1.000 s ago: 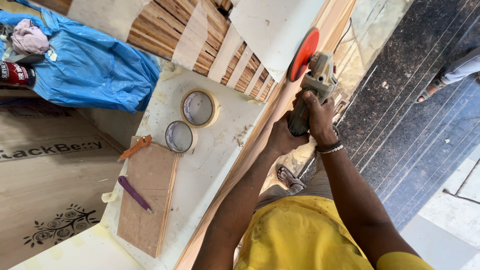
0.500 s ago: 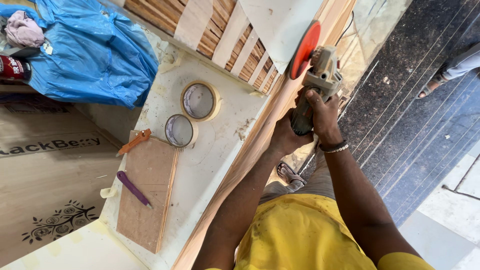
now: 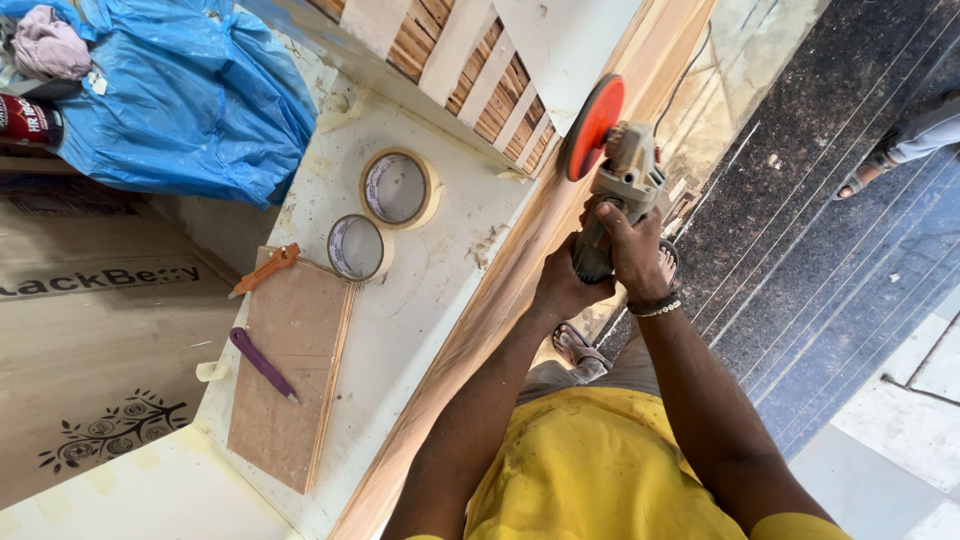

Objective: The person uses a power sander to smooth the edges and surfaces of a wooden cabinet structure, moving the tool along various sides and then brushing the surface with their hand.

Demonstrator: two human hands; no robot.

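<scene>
Over the last second the sander (image 3: 622, 185) had crept a little further along the long wooden board (image 3: 520, 270) that ran along the bench's right edge, its orange disc (image 3: 594, 127) kept tilted against the wood near the bench's far right corner — so we judged the sanding pass to be under way, not finished, with most of the board's length toward us not yet under the disc. Our left hand (image 3: 563, 285) was wrapped round the lower part of the grey body, fingers closed tight on it; our right hand (image 3: 634, 250) gripped the same body from above, fingers pressed together and curled over it, a beaded bracelet (image 3: 655, 305) at the wrist. Nothing else on the bench had shifted. Counting what lay there: two rolls of tape (image 3: 398, 188) side by side near the middle, one flat plywood offcut (image 3: 290, 370) toward the near left corner, one purple pencil (image 3: 262, 363) lying on it, and one orange-handled cutter (image 3: 262, 270) at its far edge. Beyond the bench's far left corner sat one blue plastic sheet (image 3: 190, 95) — bunched up — and beside the left edge lay one printed brown panel (image 3: 90, 350).
</scene>
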